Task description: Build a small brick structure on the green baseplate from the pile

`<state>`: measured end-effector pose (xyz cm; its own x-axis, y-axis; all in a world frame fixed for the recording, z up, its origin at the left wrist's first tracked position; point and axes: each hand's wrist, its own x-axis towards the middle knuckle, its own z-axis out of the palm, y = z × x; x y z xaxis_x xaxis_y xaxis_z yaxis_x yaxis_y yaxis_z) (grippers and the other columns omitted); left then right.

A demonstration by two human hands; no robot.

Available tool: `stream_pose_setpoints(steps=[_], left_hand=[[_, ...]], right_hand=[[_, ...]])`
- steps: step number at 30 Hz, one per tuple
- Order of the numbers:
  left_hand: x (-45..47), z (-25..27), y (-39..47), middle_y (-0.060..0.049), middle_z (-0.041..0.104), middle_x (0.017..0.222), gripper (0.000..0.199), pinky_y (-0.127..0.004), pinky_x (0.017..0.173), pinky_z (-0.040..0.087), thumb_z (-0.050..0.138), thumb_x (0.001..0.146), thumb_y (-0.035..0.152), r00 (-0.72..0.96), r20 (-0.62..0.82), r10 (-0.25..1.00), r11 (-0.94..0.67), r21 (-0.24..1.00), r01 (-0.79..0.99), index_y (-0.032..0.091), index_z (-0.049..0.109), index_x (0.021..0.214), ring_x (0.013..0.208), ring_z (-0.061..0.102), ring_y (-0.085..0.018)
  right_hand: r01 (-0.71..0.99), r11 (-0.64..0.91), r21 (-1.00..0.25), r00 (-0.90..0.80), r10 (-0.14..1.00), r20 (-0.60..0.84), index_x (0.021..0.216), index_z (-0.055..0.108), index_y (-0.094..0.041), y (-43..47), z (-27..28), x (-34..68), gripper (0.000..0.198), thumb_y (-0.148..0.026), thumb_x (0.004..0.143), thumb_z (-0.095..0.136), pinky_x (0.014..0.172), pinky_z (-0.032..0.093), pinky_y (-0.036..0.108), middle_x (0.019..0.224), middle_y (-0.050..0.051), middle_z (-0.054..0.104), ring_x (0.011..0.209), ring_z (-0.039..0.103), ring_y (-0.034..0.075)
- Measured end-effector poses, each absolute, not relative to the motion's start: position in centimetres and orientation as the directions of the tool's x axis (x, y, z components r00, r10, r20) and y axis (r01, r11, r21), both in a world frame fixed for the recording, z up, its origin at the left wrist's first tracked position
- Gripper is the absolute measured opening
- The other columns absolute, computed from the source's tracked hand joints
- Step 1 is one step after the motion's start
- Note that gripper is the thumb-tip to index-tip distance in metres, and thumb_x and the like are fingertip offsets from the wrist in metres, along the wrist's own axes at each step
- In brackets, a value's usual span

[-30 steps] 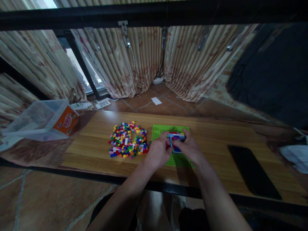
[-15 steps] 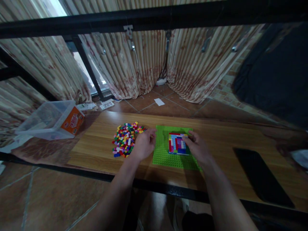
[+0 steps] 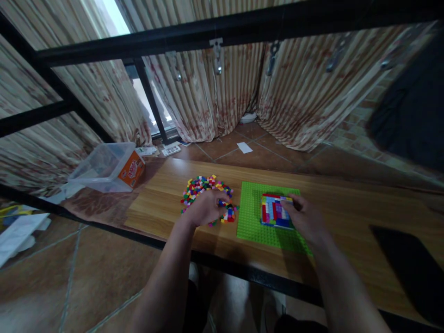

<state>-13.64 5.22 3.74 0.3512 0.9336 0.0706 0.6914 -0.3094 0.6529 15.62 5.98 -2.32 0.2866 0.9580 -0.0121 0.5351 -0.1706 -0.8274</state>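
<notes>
My left hand hovers low over a pile of small coloured building bricks, fingers curved and apart, with some bricks showing just beyond the fingertips. To the right, a green studded baseplate lies on the wooden tabletop. On it sits a low, roughly square brick build in red, white, light blue, purple and blue. My right hand grips the right side of this build, thumb over its top edge. Its other fingers are partly hidden behind the thumb and hand.
A clear plastic box with an orange label stands beyond the table's left end. A black flat object lies at the right of the wooden tabletop. A dark metal bar crosses ahead, in front of striped curtains.
The view has swung left, shifting everything rightward. My left hand has moved from beside the baseplate's left edge back over the brick pile. My right hand stays at the build.
</notes>
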Motion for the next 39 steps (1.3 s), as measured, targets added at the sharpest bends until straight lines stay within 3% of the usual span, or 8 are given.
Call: stream_pose_setpoints(steps=[6, 12, 19, 25, 32, 39], left_hand=[[-12.2, 3.3, 5.1, -0.001, 0.074, 0.090, 0.018, -0.031, 0.087, 0.050, 0.068, 0.068, 0.014, 0.415, 0.016, 0.910, -0.348, 0.577, 0.739, 0.023, 0.075, 0.082, 0.092, 0.066, -0.020], [-12.0, 2.8, 5.4, -0.001, 0.072, 0.080, 0.017, -0.027, 0.077, 0.050, 0.063, 0.071, 0.012, 0.422, 0.032, 0.906, -0.370, 0.544, 0.753, 0.022, 0.074, 0.077, 0.078, 0.065, -0.018], [-10.3, 2.7, 5.5, -0.001, 0.069, 0.076, 0.009, -0.023, 0.066, 0.047, 0.059, 0.079, 0.016, 0.411, 0.097, 0.906, -0.373, 0.642, 0.670, 0.018, 0.068, 0.081, 0.070, 0.063, -0.014], [-6.8, 1.4, 5.4, -0.002, 0.071, 0.084, 0.016, -0.025, 0.073, 0.052, 0.057, 0.082, 0.014, 0.328, 0.166, 0.930, -0.314, 0.823, 0.472, 0.017, 0.066, 0.095, 0.078, 0.066, -0.014], [-4.3, 0.4, 6.0, -0.002, 0.071, 0.084, 0.017, -0.024, 0.075, 0.053, 0.056, 0.080, 0.009, 0.272, 0.164, 0.948, -0.234, 0.940, 0.247, 0.016, 0.068, 0.090, 0.078, 0.066, -0.013], [-3.2, 0.1, 6.1, -0.001, 0.072, 0.081, 0.022, -0.023, 0.068, 0.052, 0.056, 0.083, 0.012, 0.216, 0.116, 0.969, -0.178, 0.939, 0.293, 0.017, 0.074, 0.094, 0.069, 0.063, -0.012]], right_hand=[[0.593, -0.147, -0.791, 0.275, 0.961, 0.027, 0.116, 0.070, -0.017, 5.9, -1.9, 15.5, 0.053, -0.052, 0.077, 0.061, 0.088, 0.051, 0.049, 0.101, 0.013, 0.074, 0.095, 0.068, 0.031], [0.581, -0.151, -0.800, 0.285, 0.958, 0.026, 0.116, 0.069, -0.018, 5.8, -1.7, 15.4, 0.054, -0.054, 0.077, 0.060, 0.089, 0.050, 0.048, 0.102, 0.012, 0.074, 0.094, 0.068, 0.030], [0.575, -0.167, -0.801, 0.269, 0.963, -0.008, 0.117, 0.068, -0.016, 5.8, -1.5, 15.4, 0.056, -0.054, 0.077, 0.059, 0.089, 0.050, 0.047, 0.102, 0.013, 0.074, 0.096, 0.068, 0.029], [0.571, -0.151, -0.807, 0.267, 0.964, 0.009, 0.116, 0.069, -0.017, 5.9, -1.7, 15.4, 0.054, -0.054, 0.078, 0.059, 0.089, 0.050, 0.046, 0.104, 0.012, 0.074, 0.095, 0.068, 0.028], [0.581, -0.162, -0.798, 0.265, 0.964, -0.003, 0.119, 0.067, -0.015, 5.7, -1.2, 15.2, 0.055, -0.051, 0.078, 0.058, 0.088, 0.051, 0.044, 0.107, 0.013, 0.073, 0.098, 0.068, 0.028], [0.600, -0.146, -0.787, 0.235, 0.972, -0.001, 0.122, 0.065, -0.012, 5.5, -0.8, 15.0, 0.057, -0.049, 0.080, 0.055, 0.087, 0.051, 0.044, 0.109, 0.016, 0.072, 0.094, 0.068, 0.028]])
